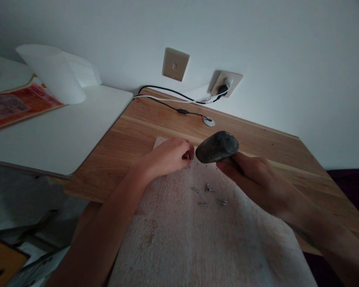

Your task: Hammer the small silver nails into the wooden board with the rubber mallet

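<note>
A whitish, worn board (179, 231) lies over a wooden tabletop (131, 139) and reaches toward me. My left hand (170, 157) rests on the board's far end, fingers pinched on a small nail (190, 158) held against the surface. My right hand (251, 171) is closed around the handle of a hammer, whose dark head (217, 146) hovers just to the right of the pinched nail. Several loose nails (208, 195) lie scattered on the board a little nearer to me.
A white side table (62, 131) at the left carries a white lamp shade (54, 71) and a red printed sheet (14, 104). Black and white cables (179, 103) run from a wall socket (225, 83) across the tabletop's back. A second wall plate (175, 64) is beside it.
</note>
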{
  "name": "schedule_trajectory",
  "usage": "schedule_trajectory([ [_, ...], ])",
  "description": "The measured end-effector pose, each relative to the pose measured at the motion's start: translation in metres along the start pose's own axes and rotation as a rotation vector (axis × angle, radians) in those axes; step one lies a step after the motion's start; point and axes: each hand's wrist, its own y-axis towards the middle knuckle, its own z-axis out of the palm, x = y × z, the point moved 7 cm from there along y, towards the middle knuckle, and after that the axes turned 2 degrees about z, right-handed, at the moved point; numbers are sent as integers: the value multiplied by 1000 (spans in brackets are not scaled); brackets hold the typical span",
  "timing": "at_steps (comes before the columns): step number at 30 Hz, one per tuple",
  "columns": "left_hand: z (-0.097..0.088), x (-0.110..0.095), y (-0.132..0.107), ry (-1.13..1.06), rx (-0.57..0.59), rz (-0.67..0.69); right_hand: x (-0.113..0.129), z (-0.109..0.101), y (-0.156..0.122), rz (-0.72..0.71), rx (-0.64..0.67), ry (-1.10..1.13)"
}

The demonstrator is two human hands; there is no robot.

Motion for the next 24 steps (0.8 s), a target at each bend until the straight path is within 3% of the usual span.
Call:
schedule_trajectory([
  [7,-3,0,-1,-4,-22,-23,4,12,2,-53,28,20],
  [14,-4,2,-1,51,-33,-15,-14,-1,-4,67,16,-27],
  [18,-4,0,0,33,-23,-7,-22,11,-9,36,84,-11],
  [24,-5,-4,1,69,-31,14,-28,19,-13,25,86,1],
])
